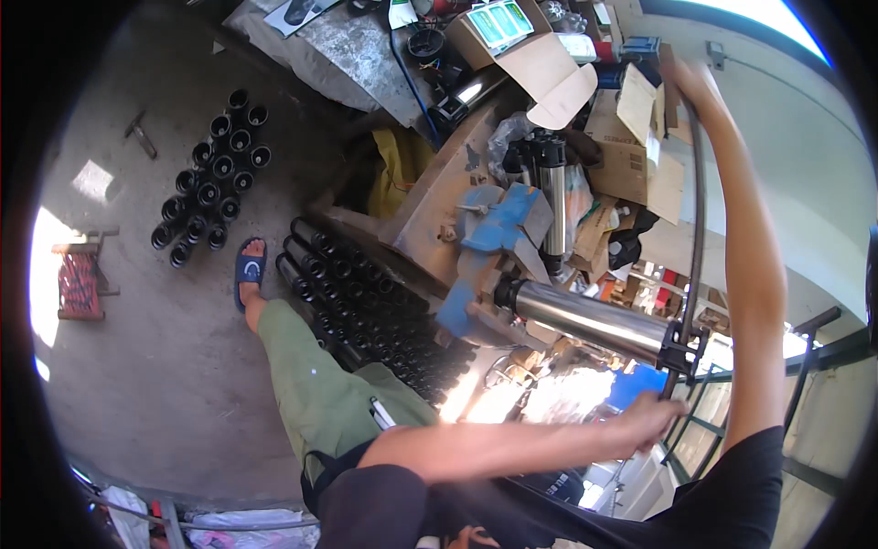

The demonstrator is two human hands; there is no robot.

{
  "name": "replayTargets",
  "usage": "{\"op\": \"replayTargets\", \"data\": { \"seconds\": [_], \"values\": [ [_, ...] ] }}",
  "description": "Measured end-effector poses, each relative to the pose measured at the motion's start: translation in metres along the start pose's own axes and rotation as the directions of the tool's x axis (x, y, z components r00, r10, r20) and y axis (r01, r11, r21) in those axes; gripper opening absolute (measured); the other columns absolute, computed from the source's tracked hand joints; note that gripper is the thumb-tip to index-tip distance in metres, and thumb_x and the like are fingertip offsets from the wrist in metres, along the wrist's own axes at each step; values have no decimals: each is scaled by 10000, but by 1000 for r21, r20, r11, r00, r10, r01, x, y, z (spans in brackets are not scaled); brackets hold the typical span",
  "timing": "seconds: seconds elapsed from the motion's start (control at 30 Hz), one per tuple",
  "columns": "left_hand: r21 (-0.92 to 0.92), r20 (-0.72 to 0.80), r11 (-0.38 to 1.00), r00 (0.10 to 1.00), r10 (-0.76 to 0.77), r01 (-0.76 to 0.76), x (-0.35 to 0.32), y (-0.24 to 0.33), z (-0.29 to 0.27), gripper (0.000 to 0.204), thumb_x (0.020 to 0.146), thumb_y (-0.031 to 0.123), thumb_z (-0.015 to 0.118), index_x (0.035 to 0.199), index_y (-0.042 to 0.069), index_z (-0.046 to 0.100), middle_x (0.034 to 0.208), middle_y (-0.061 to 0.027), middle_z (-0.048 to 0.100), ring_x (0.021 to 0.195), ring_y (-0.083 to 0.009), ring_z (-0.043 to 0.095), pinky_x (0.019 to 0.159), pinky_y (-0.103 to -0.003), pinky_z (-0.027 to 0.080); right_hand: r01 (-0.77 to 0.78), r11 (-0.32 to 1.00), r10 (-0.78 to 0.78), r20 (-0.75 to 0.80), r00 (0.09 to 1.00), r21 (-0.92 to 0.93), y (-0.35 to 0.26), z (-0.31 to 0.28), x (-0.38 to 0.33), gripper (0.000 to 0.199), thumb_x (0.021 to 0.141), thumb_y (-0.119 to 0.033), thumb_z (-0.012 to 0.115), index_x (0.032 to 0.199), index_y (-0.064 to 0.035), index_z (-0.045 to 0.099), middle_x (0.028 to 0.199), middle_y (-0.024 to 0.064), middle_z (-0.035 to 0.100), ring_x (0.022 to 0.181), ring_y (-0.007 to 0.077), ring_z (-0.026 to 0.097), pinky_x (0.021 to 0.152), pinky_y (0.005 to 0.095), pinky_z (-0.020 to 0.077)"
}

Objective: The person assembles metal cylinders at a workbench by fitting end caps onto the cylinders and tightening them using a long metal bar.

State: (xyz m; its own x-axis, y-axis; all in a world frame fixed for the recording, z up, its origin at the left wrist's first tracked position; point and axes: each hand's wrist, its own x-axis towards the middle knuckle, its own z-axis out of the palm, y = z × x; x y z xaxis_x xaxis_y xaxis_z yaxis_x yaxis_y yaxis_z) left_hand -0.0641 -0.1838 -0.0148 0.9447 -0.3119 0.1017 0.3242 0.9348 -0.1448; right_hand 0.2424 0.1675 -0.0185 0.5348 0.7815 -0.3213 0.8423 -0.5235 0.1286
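Note:
A blue bench vise (503,224) grips a shiny steel cylinder (585,316) that sticks out to the right. A black clamp-like fitting (679,352) sits at the cylinder's outer end. Past that fitting runs a long dark bar (700,210), slightly curved in this view. My right hand (692,82), blurred, is closed around the bar's far end with the arm stretched out. Near the bar's other end, below the fitting, my left hand (651,423) is closed on it. A second shiny cylinder (552,197) stands behind the vise.
Stacked black tubes (352,284) lie under the bench beside my leg. Several black cylindrical parts (208,194) stand on the floor at left, near a T-shaped tool (142,135) and a red woven stool (80,282). Open cardboard boxes (626,151) crowd the bench's far side.

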Motion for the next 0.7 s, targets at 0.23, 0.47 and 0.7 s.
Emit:
{"op": "replayTargets", "data": {
  "seconds": [0.23, 0.47, 0.7],
  "values": [
    [-275, 7, 917, 955, -298, 289, -67, 60, 33, 377, 1067, 442, 444, 842, 145, 386, 624, 71, 277, 449, -47, 214, 408, -238, 153, -559, 627, 571, 168, 804, 543, 275, 110, -76, 318, 853, -326, 673, 646, -127, 537, 529, 50, 479, 439, 193, 470, 419, 344, 392],
    [897, -424, 346, 759, 494, 276, -81, 46, 85, 408, 942, 125, 633, 1293, -13, 479, 782, -47, 617, 542, -85, 536, 463, -248, 423, -294, -913, -232, 234, 944, 283, 331, 108, -89, 231, 969, -223, 528, 819, -84, 421, 640, 17, 414, 535, 149, 437, 501, 273, 391],
    [-127, 204, -277, 299, 932, 952, -6, -4, 87, 861, 757, 80, 729, 1434, -118, 234, 1148, -275, 616, 942, -452, 679, 829, -489, 572, 110, -966, 83, -122, 989, 232, 299, 127, -61, 418, 1041, -386, 426, 692, -161, 379, 502, -29, 325, 390, 122, 315, 406, 288, 311]
  ]
}}
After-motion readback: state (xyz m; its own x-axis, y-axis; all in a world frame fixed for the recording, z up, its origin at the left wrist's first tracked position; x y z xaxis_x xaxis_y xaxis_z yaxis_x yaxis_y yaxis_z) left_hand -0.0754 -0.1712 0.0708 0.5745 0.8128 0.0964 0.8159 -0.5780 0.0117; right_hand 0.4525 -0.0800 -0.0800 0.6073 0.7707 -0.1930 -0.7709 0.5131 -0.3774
